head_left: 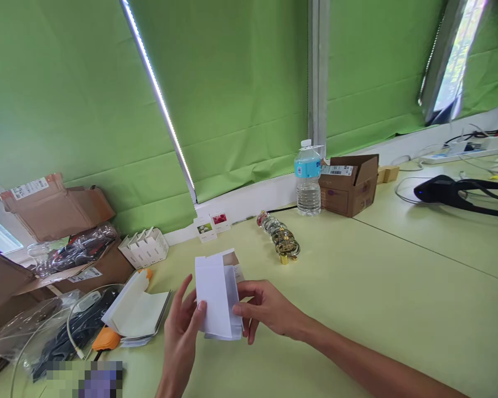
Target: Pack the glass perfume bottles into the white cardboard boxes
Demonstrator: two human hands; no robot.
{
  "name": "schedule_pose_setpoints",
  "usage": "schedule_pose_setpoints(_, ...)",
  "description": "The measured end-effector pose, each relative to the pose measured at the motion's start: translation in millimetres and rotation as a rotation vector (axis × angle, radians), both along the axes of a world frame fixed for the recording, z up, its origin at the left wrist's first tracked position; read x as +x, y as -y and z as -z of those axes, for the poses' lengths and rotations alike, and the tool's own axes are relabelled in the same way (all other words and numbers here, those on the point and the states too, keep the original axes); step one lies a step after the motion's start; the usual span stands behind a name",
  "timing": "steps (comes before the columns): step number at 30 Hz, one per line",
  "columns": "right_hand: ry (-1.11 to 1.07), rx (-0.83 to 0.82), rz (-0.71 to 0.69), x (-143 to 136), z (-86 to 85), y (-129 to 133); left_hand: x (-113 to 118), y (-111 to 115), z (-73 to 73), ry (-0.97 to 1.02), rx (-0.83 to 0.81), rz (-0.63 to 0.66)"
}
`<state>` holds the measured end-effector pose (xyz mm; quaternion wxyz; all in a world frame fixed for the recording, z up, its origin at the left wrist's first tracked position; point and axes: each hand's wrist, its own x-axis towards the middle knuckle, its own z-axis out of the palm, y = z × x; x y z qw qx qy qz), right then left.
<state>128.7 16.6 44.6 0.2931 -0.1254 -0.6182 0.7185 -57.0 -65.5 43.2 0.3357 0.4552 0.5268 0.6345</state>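
Both my hands hold a small white folding carton (216, 296) above the pale green table (357, 287), its top flaps open and a brown inside showing. My left hand (181, 326) grips its left edge with the thumb on the front face. My right hand (269, 309) pinches the carton's right side from behind. A stack of flat white carton blanks (136, 312) lies just left of my hands.
A row of glass bottles with gold caps (280, 237) lies beyond the carton. Further back stand a water bottle (307, 179), a small cardboard box (351, 182), folded white cartons (145, 247) and two picture cards (211, 225). Cardboard boxes and bagged items (45, 265) crowd the left; cables and a black headset (452, 190) sit right.
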Motion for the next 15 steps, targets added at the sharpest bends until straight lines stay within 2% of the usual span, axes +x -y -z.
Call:
schedule_pose_setpoints(2,0.031,0.007,0.003,-1,3.2,-1,-5,-3,-0.2,0.023,-0.066,0.118)
schedule_pose_setpoints(5,0.101,0.048,0.021,0,6.0,-2,-7,-5,-1.8,0.015,-0.105,0.21)
schedule_pose_setpoints(8,0.192,0.156,0.105,2,5.1,-3,-8,-6,-4.5,-0.009,-0.125,0.265)
schedule_pose_setpoints(11,0.26,0.333,0.214,5,2.9,-6,-9,-5,-7.0,-0.074,-0.165,0.317)
schedule_pose_setpoints(13,0.307,0.391,0.23,7,3.4,-9,-10,-5,-7.3,-0.14,-0.183,0.33)
schedule_pose_setpoints(15,0.358,0.376,0.203,9,6.2,-12,-9,-5,-5.7,-0.222,-0.2,0.329)
